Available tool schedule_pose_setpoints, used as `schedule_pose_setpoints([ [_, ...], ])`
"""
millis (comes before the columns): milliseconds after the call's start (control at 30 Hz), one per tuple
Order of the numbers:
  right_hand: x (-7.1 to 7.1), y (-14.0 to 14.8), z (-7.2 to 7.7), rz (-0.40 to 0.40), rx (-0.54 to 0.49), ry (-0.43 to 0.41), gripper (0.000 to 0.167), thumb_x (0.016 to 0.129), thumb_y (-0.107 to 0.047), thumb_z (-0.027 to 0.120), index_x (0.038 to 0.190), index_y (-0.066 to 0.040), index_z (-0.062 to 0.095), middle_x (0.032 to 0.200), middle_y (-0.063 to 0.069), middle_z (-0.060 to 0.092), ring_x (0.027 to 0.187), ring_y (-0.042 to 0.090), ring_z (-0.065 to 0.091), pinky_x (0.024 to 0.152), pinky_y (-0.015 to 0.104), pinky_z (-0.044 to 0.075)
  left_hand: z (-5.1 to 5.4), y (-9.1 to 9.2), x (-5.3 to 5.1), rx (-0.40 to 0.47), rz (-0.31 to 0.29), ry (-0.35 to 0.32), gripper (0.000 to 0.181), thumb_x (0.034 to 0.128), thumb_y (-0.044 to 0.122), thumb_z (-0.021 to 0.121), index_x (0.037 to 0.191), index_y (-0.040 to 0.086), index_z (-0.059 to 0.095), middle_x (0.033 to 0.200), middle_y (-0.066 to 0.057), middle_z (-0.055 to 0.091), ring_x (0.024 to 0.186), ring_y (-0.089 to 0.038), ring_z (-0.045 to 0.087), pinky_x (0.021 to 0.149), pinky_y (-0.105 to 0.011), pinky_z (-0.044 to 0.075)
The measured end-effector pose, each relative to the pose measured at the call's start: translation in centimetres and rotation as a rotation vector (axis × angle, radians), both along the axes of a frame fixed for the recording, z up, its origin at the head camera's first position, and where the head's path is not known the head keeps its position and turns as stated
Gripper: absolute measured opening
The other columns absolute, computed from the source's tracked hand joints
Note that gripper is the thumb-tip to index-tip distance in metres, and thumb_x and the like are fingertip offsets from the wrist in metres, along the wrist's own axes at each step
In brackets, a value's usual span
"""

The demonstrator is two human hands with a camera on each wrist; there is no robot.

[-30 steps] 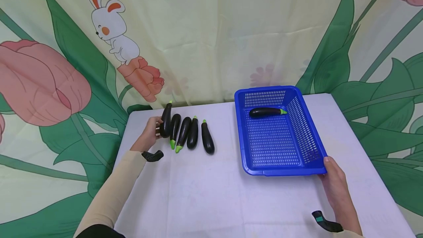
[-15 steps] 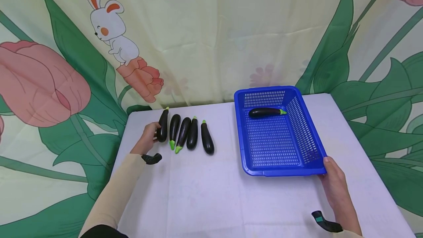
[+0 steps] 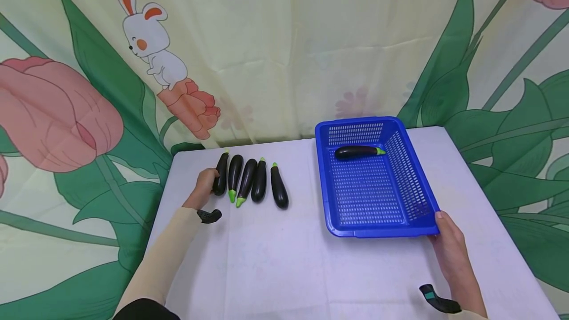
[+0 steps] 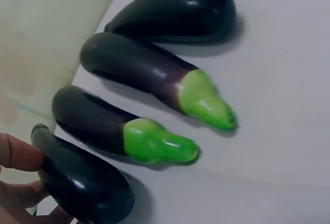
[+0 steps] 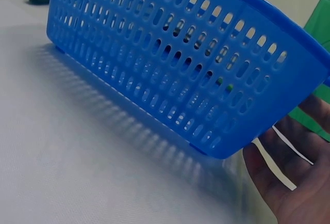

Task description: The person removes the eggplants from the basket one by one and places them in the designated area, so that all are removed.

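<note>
My left hand [image 3: 204,184] pinches the leftmost eggplant [image 4: 85,177] between thumb and fingers; it lies at the left end of a row of dark eggplants with green caps. Beside it is another eggplant [image 3: 235,174], cap toward me, then several more, the rightmost eggplant [image 3: 279,186] slightly apart. At the right, my right hand [image 3: 451,246] holds the near right corner of a blue plastic basket [image 3: 375,232], thumb at the rim and fingers against the outside in the right wrist view. Inside the basket, near its back wall, lies a single eggplant [image 3: 357,152].
A white cloth covers the table [image 3: 275,260]. Behind it hangs a patterned curtain [image 3: 266,53] with a rabbit, tulips and leaves. Bare cloth separates the eggplant row from the basket.
The leftmost eggplant has come down and toward me, level with the row, still in my left hand. My right hand, the basket and the other eggplants stay put.
</note>
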State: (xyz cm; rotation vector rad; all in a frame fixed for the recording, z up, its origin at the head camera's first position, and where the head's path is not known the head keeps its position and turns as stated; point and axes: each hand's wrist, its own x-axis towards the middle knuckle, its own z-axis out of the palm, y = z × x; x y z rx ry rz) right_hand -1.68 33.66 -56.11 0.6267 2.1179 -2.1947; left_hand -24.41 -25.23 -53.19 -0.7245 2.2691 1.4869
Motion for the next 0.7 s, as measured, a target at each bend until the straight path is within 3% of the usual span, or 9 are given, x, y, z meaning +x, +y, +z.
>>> schedule_pose_setpoints([
  [100, 0.06, 0.06, -0.16, 0.0, -0.01, -0.002, 0.064, 0.111, -0.051, 0.037, 0.167, -0.024, 0.023, 0.175, -0.006, 0.022, 0.159, 0.012, 0.023, 0.125, 0.02, 0.021, -0.28, 0.29, -0.02, -0.037, -0.038, -0.003, 0.055, 0.0988, 0.018, 0.033, 0.149, -0.001, 0.045, 0.147, -0.018, 0.043, 0.12, -0.028, 0.042, 0.089, -0.035, 0.042],
  [233, 0.01, 0.1, -0.23, 0.003, -0.004, -0.008, 0.064, 0.111, -0.051, 0.037, 0.168, -0.024, 0.022, 0.175, -0.006, 0.021, 0.159, 0.014, 0.022, 0.125, 0.021, 0.021, -0.52, 0.61, -0.11, -0.059, -0.062, 0.01, 0.061, 0.0999, 0.017, 0.032, 0.159, 0.001, 0.037, 0.163, -0.02, 0.036, 0.135, -0.031, 0.039, 0.106, -0.043, 0.042],
  [367, -0.05, 0.05, -0.16, 0.0, 0.001, -0.012, 0.064, 0.111, -0.05, 0.037, 0.168, -0.024, 0.023, 0.175, -0.005, 0.021, 0.159, 0.014, 0.023, 0.126, 0.022, 0.02, -0.51, 0.89, -0.15, -0.079, -0.064, 0.04, 0.061, 0.1, 0.015, 0.033, 0.159, 0.0, 0.037, 0.166, -0.022, 0.035, 0.144, -0.035, 0.039, 0.119, -0.05, 0.038],
  [700, -0.08, -0.06, -0.02, -0.002, -0.004, -0.01, 0.065, 0.112, -0.049, 0.037, 0.168, -0.021, 0.021, 0.176, -0.002, 0.02, 0.158, 0.014, 0.024, 0.127, 0.023, 0.021, -0.47, 0.93, -0.19, -0.102, -0.067, 0.044, 0.059, 0.1, 0.015, 0.032, 0.156, -0.002, 0.04, 0.164, -0.022, 0.038, 0.142, -0.034, 0.04, 0.121, -0.05, 0.036],
])
